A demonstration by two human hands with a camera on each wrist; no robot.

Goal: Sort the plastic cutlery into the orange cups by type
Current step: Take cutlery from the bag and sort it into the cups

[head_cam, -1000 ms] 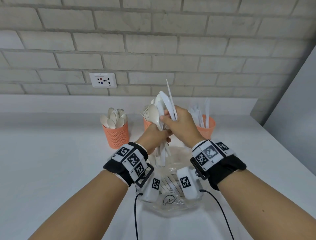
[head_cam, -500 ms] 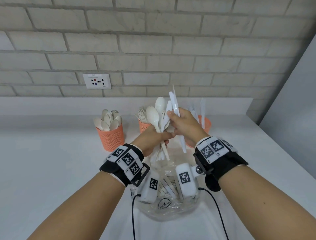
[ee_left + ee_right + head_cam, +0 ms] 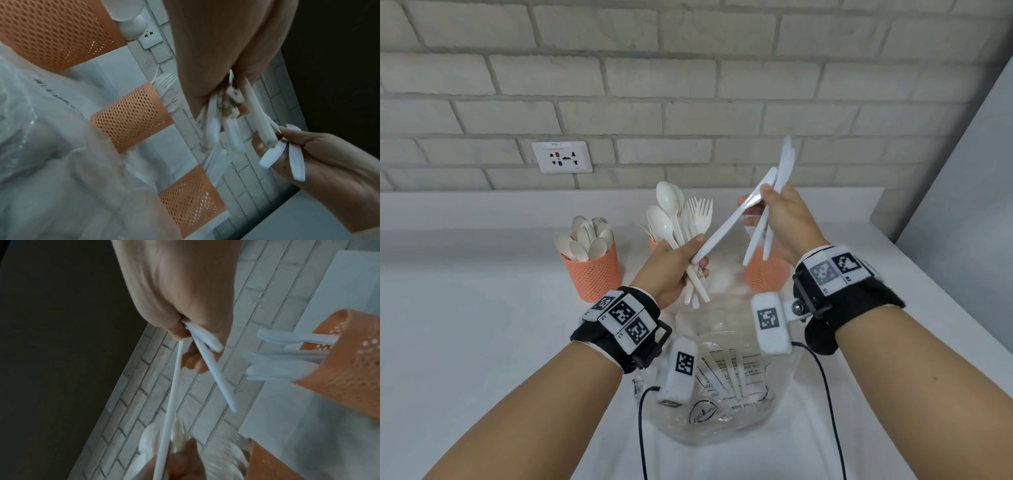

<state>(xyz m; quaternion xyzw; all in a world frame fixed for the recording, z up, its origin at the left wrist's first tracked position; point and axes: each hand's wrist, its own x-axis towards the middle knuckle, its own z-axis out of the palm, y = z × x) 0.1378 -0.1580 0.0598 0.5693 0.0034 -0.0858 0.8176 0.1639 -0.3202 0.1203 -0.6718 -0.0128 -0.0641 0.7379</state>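
Observation:
My left hand (image 3: 695, 253) grips a bundle of white spoons and forks (image 3: 681, 219) upright above the table; its handles (image 3: 226, 105) poke out under the fist. To its right and higher, my right hand (image 3: 756, 202) pinches several white knives (image 3: 784, 168). One knife (image 3: 726, 226) slants down from that hand to the left fingers. Three orange mesh cups stand at the back: the spoon cup (image 3: 594, 274), the fork cup (image 3: 131, 116) mostly hidden behind my left hand, and the knife cup (image 3: 765, 277) below my right hand. The knife cup (image 3: 349, 363) shows knives inside.
A clear plastic bag (image 3: 722, 394) with a few pieces of cutlery lies on the white table (image 3: 482, 325) just under my wrists. A brick wall with a socket (image 3: 561, 157) runs behind the cups. A grey panel (image 3: 962, 205) borders the table's right side.
The hands were together at the bundle; my right hand has since moved up and right, drawing the knives out of the bundle. The left hand stays with the spoons and forks.

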